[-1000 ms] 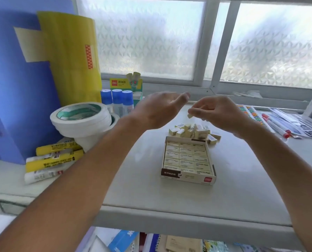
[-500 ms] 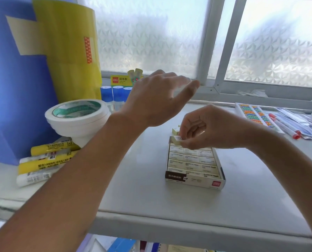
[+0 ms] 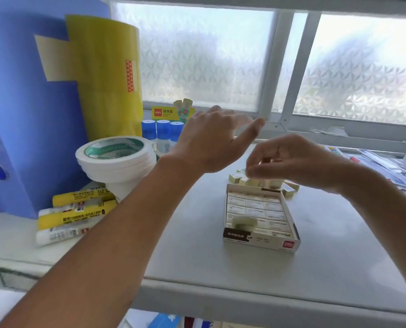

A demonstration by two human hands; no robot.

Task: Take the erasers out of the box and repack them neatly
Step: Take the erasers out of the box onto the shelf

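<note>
Right hand point(image 3: 289, 162) is curling over loose erasers point(image 3: 242, 178) piled at 12 o'clock of box point(image 3: 261, 242), grip unclear; left hand point(image 3: 211, 140) is hovering spread, empty, keeping clear.

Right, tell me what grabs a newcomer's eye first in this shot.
The two hands above the shelf's middle: the left hand hovers spread and empty, the right hand reaches into the loose erasers behind the box. One eraser lies askew atop the packed rows. At far left stand a blue folder and stacked tape rolls.
</note>
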